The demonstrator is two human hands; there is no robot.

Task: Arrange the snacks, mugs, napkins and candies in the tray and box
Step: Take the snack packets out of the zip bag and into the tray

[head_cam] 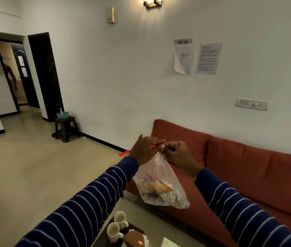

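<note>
A clear plastic bag of wrapped candies [160, 186] hangs in the air in front of me, above the table's far edge. My left hand [143, 150] and my right hand [177, 154] meet at the bag's twisted top, each pinching it where a red tie shows between the fingers. Below, a dark tray [103, 237] on the table holds two white patterned mugs [120, 219] [114, 231]. A brown round snack [135, 238] and white napkins sit beside the mugs in the tray.
A red sofa [248, 168] runs along the wall behind the table. A small dark stool [65, 128] with a teal bowl stands by the wall at left. A person stands in the far doorway [11, 75]. A box corner [168, 242] shows at the bottom edge.
</note>
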